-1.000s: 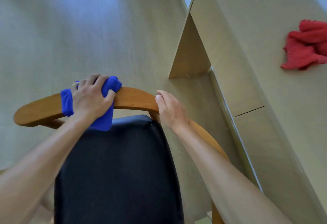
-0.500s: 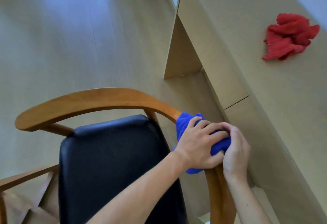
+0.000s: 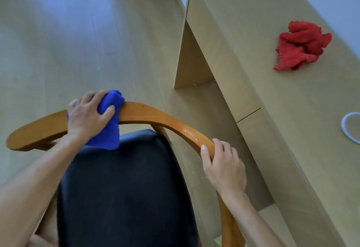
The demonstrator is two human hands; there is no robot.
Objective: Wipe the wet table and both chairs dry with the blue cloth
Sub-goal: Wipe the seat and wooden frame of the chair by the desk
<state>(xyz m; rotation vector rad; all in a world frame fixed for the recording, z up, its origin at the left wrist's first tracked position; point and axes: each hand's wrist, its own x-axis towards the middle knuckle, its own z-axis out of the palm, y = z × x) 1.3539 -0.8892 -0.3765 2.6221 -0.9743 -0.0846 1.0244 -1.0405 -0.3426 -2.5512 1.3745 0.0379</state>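
A wooden chair with a curved orange-brown back rail [image 3: 155,118] and a black seat [image 3: 124,188] fills the lower half of the view. My left hand [image 3: 87,116] presses the bunched blue cloth [image 3: 110,128] over the left part of the rail, and the cloth hangs down onto the seat's far edge. My right hand [image 3: 222,165] grips the bare rail on its right bend. The light wooden table [image 3: 282,110] stands to the right of the chair.
A crumpled red cloth [image 3: 302,46] lies on the table top near the wall. A white ring [image 3: 350,128] shows at the right edge of the table. Pale wood floor [image 3: 78,42] stretches beyond the chair.
My left hand has swept the blue cloth back along the rail from the right bend to the left part. My right hand has let go of the cloth and holds the rail's right bend.
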